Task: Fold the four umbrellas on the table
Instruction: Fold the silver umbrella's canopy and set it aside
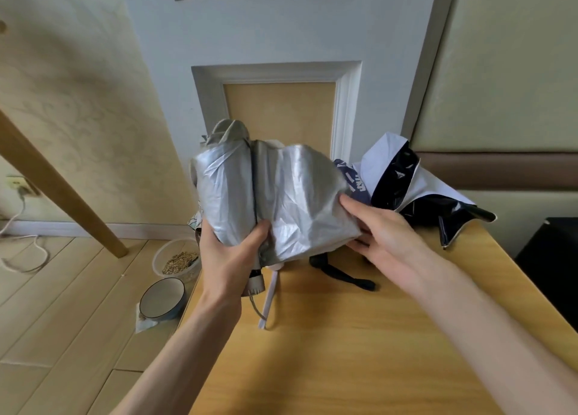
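Table [359,352]: wooden, running from the near edge out to 12 o'clock; the umbrellas sit at its far end.
Left hand [231,252]: fingers and thumb curled round the lower end of the silver umbrella [266,195], holding it upright above the table.
Right hand [381,230]: at 3 o'clock of that umbrella, thumb on top and fingers beneath, pinching a loose canopy flap.
Silver umbrella: collapsed but not rolled. One panel lies wrapped against the shaft at the left and the right-hand panel billows free. Its white strap [270,299] dangles to the table at 6 o'clock, unfastened.
Bowl [162,299]: on the floor at 8 o'clock, with a tub [178,260] of grain just beyond it.
Navy umbrella [347,177]: a patterned scrap showing behind the silver one at 2 o'clock, unfolded as far as I can see.
Black umbrella [416,189]: black and white, sprawled loose at the far right of the table at 2 o'clock.
Fourth umbrella: cannot tell; mostly hidden, if it is there at all.
Progress: early, by my reading. The silver one is partway wrapped, the strap is still to close, and none looks finished.
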The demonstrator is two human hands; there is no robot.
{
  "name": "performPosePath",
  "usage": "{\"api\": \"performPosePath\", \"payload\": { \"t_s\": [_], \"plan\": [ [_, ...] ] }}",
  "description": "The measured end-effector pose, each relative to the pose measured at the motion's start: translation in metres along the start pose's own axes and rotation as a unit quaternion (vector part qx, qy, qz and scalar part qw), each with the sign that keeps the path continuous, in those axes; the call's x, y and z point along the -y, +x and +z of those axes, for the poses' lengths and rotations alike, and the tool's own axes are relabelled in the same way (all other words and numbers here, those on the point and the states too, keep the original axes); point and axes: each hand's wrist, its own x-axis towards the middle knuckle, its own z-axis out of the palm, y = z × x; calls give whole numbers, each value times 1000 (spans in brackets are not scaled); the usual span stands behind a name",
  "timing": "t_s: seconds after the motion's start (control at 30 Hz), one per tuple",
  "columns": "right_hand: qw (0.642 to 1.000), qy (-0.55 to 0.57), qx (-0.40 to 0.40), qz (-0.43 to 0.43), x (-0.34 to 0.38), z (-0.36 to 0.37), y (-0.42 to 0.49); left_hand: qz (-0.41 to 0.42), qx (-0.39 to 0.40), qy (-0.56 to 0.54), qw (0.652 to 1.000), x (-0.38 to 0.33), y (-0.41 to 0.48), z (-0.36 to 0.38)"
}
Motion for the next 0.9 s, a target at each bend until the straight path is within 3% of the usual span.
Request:
{"api": "performPosePath", "payload": {
  "t_s": [0.1, 0.23, 0.33, 0.47, 0.63, 0.77, 0.9],
  "plan": [
    [996, -44, -53, -54, 3, -8, 2, 16, 0, 16, 1000, 1, 0, 0],
    [990, -96, -50, -88, 6, -8, -3, 24, -15, 10, 1000, 2, -1, 1],
    [997, -59, -40, -30, 8, -5, -5, 23, -21, 17, 999, 4, -1, 0],
    [988, -154, -31, 10, 8, -9, -7, 38, -19, 25, 999, 3, -2, 0],
    [990, -112, -67, -51, 7, -11, -3, 55, -24, 20, 998, 2, -3, 1],
    [980, -139, -108, -96, 1, -4, -4, 50, -24, 12, 998, 3, -5, 4],
    [996, -88, -6, -3, 7, -2, -7, 52, -33, 10, 998, 3, -4, 2]
  ]
}}
